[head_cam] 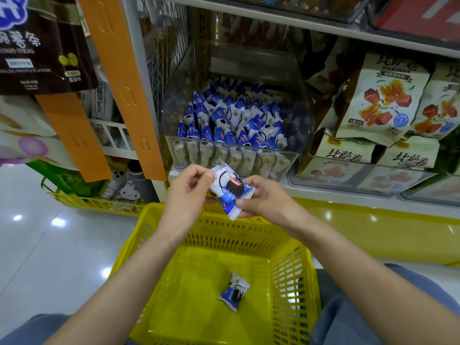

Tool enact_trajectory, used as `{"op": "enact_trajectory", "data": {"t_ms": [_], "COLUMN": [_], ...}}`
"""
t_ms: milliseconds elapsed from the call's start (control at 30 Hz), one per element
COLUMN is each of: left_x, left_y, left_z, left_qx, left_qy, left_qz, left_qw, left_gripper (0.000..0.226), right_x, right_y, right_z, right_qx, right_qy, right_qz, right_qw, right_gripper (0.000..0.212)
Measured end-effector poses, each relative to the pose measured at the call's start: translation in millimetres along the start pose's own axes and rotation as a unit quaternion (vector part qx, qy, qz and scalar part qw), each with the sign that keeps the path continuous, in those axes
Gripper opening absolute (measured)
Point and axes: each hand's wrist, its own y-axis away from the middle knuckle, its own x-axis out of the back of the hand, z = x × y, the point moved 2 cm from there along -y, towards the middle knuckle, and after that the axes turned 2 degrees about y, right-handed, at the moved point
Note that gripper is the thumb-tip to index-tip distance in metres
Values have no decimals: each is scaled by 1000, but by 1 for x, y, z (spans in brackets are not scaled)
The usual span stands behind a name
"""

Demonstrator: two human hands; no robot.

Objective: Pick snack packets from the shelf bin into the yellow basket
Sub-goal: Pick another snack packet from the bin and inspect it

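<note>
Both hands meet at frame centre, above the far rim of the yellow basket (199,282). Left hand (185,195) pinches the upper-left edge of a blue-and-white snack packet (227,189), thumb and fingers closed on the wrapper. Right hand (263,197) grips the same packet at its lower-right end, fingers curled and clamped on the crimped edge. Packet is tilted, dark round cookie print facing the camera.

Basket fills the lower centre of the frame, between the person's knees in blue-grey trousers. One more packet (234,291) of the same kind lies on the basket floor, right of its middle, clear of the walls.

Clear shelf bin (234,155) sits just above the hands, centre frame, packed with many matching blue-and-white packets, front row standing upright against the transparent wall. Right of the bin: cream-coloured bags (383,100) with red-orange food prints. Upper left: dark hanging snack bag (42,46) and orange hanging strips (122,78). A second yellow wire basket (94,201) with goods sits on the glossy floor at mid-left.
</note>
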Motion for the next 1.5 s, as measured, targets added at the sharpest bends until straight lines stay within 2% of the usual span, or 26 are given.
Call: {"op": "enact_trajectory", "data": {"t_ms": [167, 200, 267, 300, 367, 467, 567, 667, 733, 800, 900, 1000, 1100, 1167, 1233, 1267, 1333, 1400, 1500], "left_x": [-2, -2, 0, 0, -3, -8, -9, -8, -7, -6, -5, -6, -5, -2, -2, -2, -4, -6, -3], "left_y": [0, 0, 1, 2, 6, 10, 9, 7, 7, 6, 2, 0, 2, 4, 5, 4, 1, 0, 1], "left_z": [-6, -5, -3, -1, -1, -6, -6, -3, -2, -1, -3, -1, -1, 1, -1, -3, -3, -2, 1], "left_qx": [79, 70, -22, -85, -165, -163, -153, -149, -148, -131, -48, 2, -45, -114, -130, -99, 33, 137, 125], "left_qy": [98, 95, -10, -85, -183, -189, -189, -196, -209, -208, -125, -62, -115, -226, -283, -261, -101, 55, 105], "left_qz": [30, 33, 30, 13, -26, -46, -49, -49, -55, -62, -77, -88, -45, -9, -11, -17, -38, -72, -67], "left_qw": [992, 992, 999, 993, 969, 967, 969, 968, 965, 967, 988, 994, 991, 967, 950, 960, 994, 986, 984], "left_gripper": [23, 23, 23, 22, 18, 16, 17, 18, 18, 20, 21, 20, 8, 4, 12, 22, 42, 53, 34], "right_x": [-1, -1, -3, -4, -6, -3, 1, 0, 1, 1, 1, 1, 6, 12, 15, 14, 8, 0, -6], "right_y": [-3, -3, -2, -1, 1, 3, 3, 2, 3, 5, 11, 13, 12, 11, 13, 15, 20, 24, 23], "right_z": [-1, 0, 2, 1, -3, -8, -8, -8, -8, -10, -14, -16, -16, -18, -20, -20, -20, -16, -13], "right_qx": [22, 39, 83, 104, 141, 168, 148, 119, 136, 183, 269, 306, 288, 271, 283, 303, 355, 402, 436], "right_qy": [105, 159, 226, 217, 168, 131, 111, 71, 71, 142, 277, 329, 275, 202, 161, 173, 242, 330, 442], "right_qz": [22, 28, 38, 41, 58, 101, 110, 73, 83, 126, 174, 193, 228, 270, 292, 289, 258, 219, 187], "right_qw": [994, 986, 970, 970, 974, 972, 977, 988, 985, 965, 906, 872, 888, 901, 899, 892, 866, 826, 762], "right_gripper": [28, 31, 44, 45, 33, 9, 13, 14, 13, 9, 8, 12, 8, 6, 4, 3, 5, 9, 14]}}
